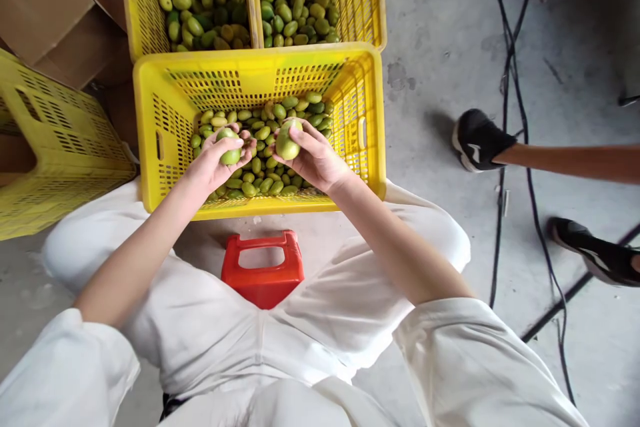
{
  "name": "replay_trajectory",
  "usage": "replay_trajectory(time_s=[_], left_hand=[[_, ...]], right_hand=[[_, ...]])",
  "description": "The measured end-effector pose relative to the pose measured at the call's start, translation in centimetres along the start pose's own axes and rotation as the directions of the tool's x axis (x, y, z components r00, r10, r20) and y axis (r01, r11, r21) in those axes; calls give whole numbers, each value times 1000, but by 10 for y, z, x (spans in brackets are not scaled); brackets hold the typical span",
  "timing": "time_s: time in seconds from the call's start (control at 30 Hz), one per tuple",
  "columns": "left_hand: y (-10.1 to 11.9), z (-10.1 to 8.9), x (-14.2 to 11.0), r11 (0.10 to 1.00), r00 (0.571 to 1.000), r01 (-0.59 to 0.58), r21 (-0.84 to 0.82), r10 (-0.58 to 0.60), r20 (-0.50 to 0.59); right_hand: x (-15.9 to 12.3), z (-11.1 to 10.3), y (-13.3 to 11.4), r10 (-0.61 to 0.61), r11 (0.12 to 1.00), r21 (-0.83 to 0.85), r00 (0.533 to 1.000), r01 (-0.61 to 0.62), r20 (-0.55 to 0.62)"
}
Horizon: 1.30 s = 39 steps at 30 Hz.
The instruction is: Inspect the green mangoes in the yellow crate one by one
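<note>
Over a yellow plastic crate (257, 61), my left hand (213, 163) is closed around what look like two smooth, oval green fruits (231, 157), one above the other. My right hand (317, 160) grips a larger-looking yellowish-green fruit (287, 142) between thumb and fingers; part of another may show behind it, but I cannot tell. Below both hands, many loose green fruits (260, 177) of the same oval kind cover the crate's bottom. Their exact kind is not clear.
Two more yellow crates (254, 0) of green fruits adjoin the far side. Left are an empty-looking yellow crate (65, 127) and cardboard boxes (47, 7). A red plastic stool (263, 273) sits between my legs. Right, another person's shoes (480, 140) stand near black cables (533, 193) on the concrete floor.
</note>
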<state>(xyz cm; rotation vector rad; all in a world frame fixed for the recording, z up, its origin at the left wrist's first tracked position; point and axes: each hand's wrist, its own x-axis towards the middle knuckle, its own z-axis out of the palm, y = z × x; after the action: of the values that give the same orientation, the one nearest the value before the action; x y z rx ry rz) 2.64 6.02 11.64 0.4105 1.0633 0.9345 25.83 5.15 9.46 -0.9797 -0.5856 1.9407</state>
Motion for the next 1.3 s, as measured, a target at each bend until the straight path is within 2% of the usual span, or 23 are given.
replay_trajectory(time_s=[0.2, 0.43, 0.53, 0.87, 0.93, 1.07, 1.17, 1.3], left_hand=[[3, 3, 1, 997, 998, 67, 47, -67, -18], [0, -3, 0, 988, 996, -33, 152, 21, 85], [-3, -6, 2, 983, 994, -67, 174, 51, 91], [5, 1, 0, 988, 999, -29, 153, 24, 33], [9, 3, 0, 993, 1000, -31, 117, 31, -1], [16, 9, 1, 1000, 999, -2, 5, 2, -54], [15, 8, 1, 1000, 999, -19, 14, 20, -39], [9, 0, 2, 996, 997, -72, 47, 71, 15]], right_hand=[[0, -7, -3, 1, 1000, -18, 1000, -1, 23], [2, -2, -7, 1, 1000, -11, 1000, -1, 16], [2, 0, -6, -3, 1000, -15, 999, 3, 32], [1, -2, -1, 48, 999, -2, 999, -48, 4], [3, -5, -1, 63, 998, -23, 998, -63, -6], [6, -7, -4, 106, 992, -63, 990, -112, -98], [7, -7, -6, 134, 989, -40, 983, -140, -128], [8, -9, -5, 72, 997, 11, 990, -71, -123]])
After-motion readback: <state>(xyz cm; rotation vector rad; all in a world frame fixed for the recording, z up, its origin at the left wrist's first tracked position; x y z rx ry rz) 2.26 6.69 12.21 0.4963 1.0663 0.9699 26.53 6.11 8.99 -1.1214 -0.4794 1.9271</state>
